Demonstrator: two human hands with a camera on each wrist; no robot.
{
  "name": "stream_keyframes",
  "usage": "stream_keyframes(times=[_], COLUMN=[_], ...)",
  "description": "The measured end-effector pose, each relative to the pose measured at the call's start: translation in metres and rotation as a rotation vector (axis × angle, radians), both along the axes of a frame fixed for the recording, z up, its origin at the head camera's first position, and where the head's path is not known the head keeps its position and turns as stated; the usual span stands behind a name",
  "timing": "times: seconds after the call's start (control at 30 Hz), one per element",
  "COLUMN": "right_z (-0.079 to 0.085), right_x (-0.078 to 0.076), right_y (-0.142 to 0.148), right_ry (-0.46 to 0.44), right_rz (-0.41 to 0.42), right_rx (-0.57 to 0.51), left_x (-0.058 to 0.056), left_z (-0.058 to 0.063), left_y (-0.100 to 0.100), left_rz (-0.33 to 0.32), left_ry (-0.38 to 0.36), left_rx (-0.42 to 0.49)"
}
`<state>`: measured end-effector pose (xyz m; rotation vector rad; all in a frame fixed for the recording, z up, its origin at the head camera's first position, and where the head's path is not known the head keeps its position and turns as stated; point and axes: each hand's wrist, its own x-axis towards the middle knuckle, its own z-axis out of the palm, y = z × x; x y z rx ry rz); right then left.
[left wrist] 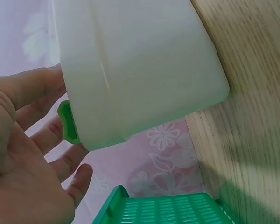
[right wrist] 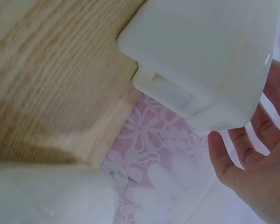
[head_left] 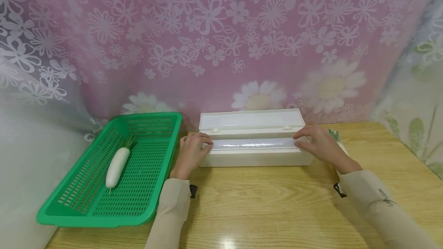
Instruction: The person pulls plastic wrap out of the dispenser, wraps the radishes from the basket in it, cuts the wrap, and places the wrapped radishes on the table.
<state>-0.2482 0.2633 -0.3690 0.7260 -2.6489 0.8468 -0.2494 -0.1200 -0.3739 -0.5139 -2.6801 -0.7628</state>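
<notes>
A long white cling film box [head_left: 256, 160] stands on the table with its lid [head_left: 250, 120] raised at the back. Shiny cling film [head_left: 254, 143] stretches along its open top. My left hand [head_left: 194, 149] is at the left end, thumb and forefinger on the film's end. At the opposite end, my right hand [head_left: 318, 143] has thumb and forefinger round the film's other end. In the left wrist view, a small green piece [left wrist: 68, 122] sticks out at the box's edge beside the fingers. The right wrist view has fingertips [right wrist: 216, 140] right at the box's upper edge.
To the left, a green plastic basket [head_left: 95, 221] holds a white radish [head_left: 117, 166] with cut leaf stalks. Another white radish [head_left: 342, 147] lies partly hidden behind my right hand. A pink flowered curtain [head_left: 221, 49] hangs close behind the wooden table [head_left: 270, 203].
</notes>
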Motion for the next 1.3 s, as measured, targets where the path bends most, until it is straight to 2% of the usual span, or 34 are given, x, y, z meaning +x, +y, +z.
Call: stream_keyframes(times=[0.27, 0.47, 0.73, 1.03, 1.3], right_z=[0.001, 0.0, -0.001, 0.002, 0.012], right_x=[-0.005, -0.004, -0.004, -0.007, -0.012], right_y=[-0.001, -0.001, -0.006, -0.004, -0.003], right_ry=[0.1, 0.076, 0.069, 0.027, 0.072], right_rz=[-0.012, -0.068, -0.103, -0.115, -0.117], right_rx=[-0.003, -0.029, -0.035, -0.047, -0.044], left_x=[-0.005, -0.008, -0.012, -0.017, -0.021], left_z=[0.003, 0.002, 0.002, 0.004, 0.01], left_y=[0.002, 0.004, 0.006, 0.007, 0.007], left_rz=[0.024, 0.033, 0.022, 0.056, 0.064], left_ry=[-0.004, -0.01, 0.053, 0.021, 0.047], left_rx=[0.011, 0.046, 0.05, 0.078, 0.076])
